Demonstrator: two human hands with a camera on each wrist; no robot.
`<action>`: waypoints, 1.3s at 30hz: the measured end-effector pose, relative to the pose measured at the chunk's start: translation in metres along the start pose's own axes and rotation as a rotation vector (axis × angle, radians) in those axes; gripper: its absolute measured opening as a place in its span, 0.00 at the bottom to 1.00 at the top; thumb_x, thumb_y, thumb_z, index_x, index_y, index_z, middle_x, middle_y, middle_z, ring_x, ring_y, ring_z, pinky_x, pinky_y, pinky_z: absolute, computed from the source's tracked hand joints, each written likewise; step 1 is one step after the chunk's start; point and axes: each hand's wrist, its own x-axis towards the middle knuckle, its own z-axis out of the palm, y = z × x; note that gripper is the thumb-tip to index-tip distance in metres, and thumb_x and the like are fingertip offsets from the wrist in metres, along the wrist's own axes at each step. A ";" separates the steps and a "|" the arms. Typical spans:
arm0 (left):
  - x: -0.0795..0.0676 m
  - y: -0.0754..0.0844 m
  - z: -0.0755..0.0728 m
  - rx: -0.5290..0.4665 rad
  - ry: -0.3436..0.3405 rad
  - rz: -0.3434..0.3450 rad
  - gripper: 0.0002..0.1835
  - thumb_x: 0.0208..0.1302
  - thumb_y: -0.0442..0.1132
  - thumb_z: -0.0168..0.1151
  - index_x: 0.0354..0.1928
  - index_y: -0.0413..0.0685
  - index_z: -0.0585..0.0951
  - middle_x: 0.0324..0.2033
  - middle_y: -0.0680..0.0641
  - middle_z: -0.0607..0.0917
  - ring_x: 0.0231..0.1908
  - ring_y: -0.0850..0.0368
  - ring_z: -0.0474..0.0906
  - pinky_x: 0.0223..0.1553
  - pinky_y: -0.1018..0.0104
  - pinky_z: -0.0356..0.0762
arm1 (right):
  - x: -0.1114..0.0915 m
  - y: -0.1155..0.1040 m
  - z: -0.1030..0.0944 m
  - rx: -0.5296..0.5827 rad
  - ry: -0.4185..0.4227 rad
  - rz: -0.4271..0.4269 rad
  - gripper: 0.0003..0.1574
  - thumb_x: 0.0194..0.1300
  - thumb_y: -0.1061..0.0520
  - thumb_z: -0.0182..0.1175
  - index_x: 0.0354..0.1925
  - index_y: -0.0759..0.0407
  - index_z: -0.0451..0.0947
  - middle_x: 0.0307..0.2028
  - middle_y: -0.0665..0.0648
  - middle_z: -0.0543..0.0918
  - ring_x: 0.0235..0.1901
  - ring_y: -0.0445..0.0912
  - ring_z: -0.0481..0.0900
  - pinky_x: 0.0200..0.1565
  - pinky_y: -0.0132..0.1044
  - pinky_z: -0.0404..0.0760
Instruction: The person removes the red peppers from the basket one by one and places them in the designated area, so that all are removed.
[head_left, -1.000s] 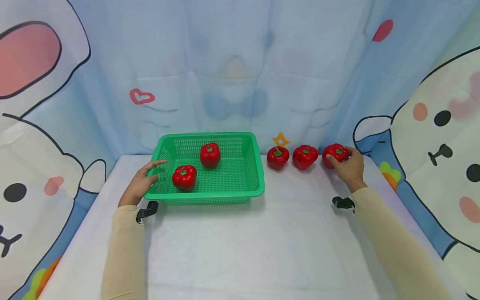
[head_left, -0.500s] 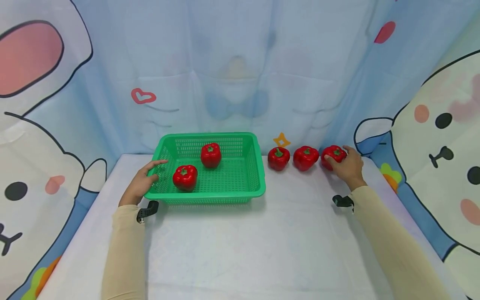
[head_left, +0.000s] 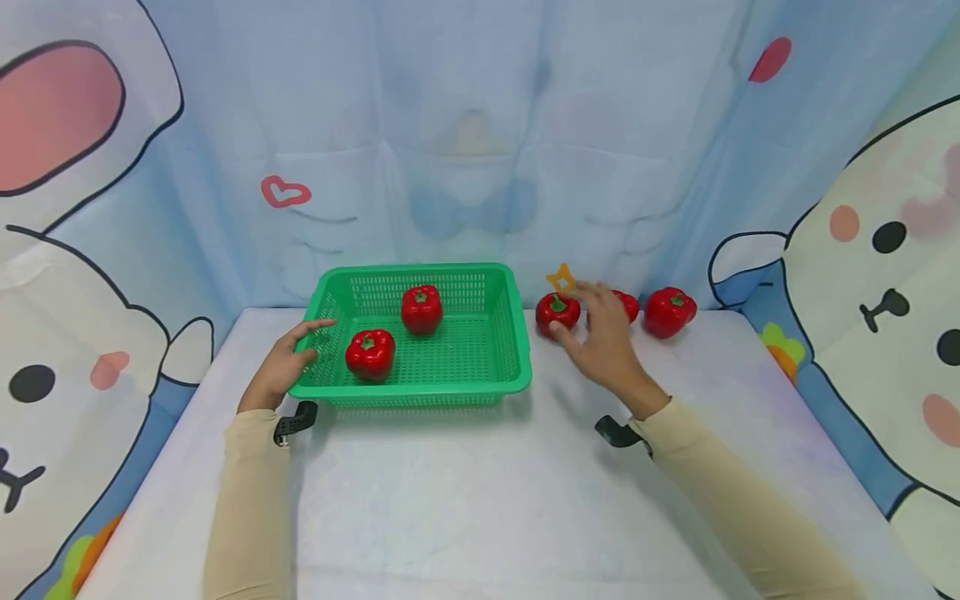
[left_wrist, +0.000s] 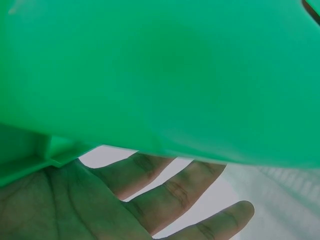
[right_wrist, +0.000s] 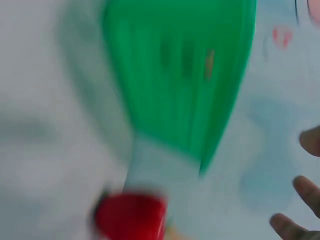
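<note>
My left hand (head_left: 281, 365) rests at the left rim of a green plastic basket (head_left: 420, 390), index finger and thumb over the rim. In the left wrist view, several fingers (left_wrist: 175, 192) extend loosely beneath the basket's green edge. Two red bell peppers sit in the basket, one at the back (head_left: 422, 310) and one at the front left (head_left: 370, 356). My right hand (head_left: 606, 350) is spread beside the nearest bell pepper (head_left: 555, 312) on the table, thumb and fingertips at its right side. Behind that hand, the middle bell pepper (head_left: 627, 305) is partly hidden.
A third bell pepper (head_left: 670, 312) stands at the right end of the row. A white cloth covers the table (head_left: 465, 500). Behind it hangs a blue printed curtain (head_left: 465, 125), with cartoon figures at both sides.
My right hand has let go of the rightmost bell pepper and moved left to the one nearest the basket. The left hand and basket have stayed put.
</note>
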 end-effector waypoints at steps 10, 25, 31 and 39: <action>0.003 -0.001 0.001 0.002 -0.009 0.013 0.33 0.67 0.29 0.41 0.74 0.55 0.64 0.79 0.43 0.46 0.66 0.36 0.58 0.43 0.56 0.66 | 0.006 -0.105 0.092 0.165 -0.406 0.025 0.38 0.64 0.50 0.66 0.68 0.56 0.67 0.66 0.60 0.69 0.66 0.55 0.67 0.64 0.55 0.69; 0.003 -0.002 0.000 0.033 -0.006 0.013 0.33 0.68 0.29 0.42 0.74 0.58 0.64 0.78 0.43 0.47 0.45 0.42 0.67 0.35 0.62 0.67 | 0.044 -0.165 0.177 0.185 -0.623 0.257 0.56 0.56 0.45 0.72 0.75 0.51 0.55 0.70 0.62 0.63 0.66 0.53 0.67 0.60 0.50 0.75; 0.002 -0.001 0.000 0.032 -0.013 0.011 0.29 0.68 0.29 0.42 0.70 0.51 0.67 0.77 0.39 0.50 0.33 0.48 0.63 0.33 0.62 0.66 | 0.044 -0.161 0.189 0.121 -0.618 0.265 0.48 0.56 0.50 0.72 0.70 0.54 0.61 0.62 0.60 0.73 0.62 0.51 0.71 0.55 0.45 0.79; 0.002 0.001 -0.001 0.004 0.005 0.006 0.23 0.66 0.29 0.41 0.63 0.43 0.68 0.74 0.36 0.56 0.38 0.45 0.64 0.39 0.58 0.65 | 0.044 -0.162 0.186 0.130 -0.586 0.250 0.43 0.58 0.49 0.70 0.67 0.55 0.62 0.59 0.60 0.73 0.59 0.50 0.71 0.51 0.43 0.81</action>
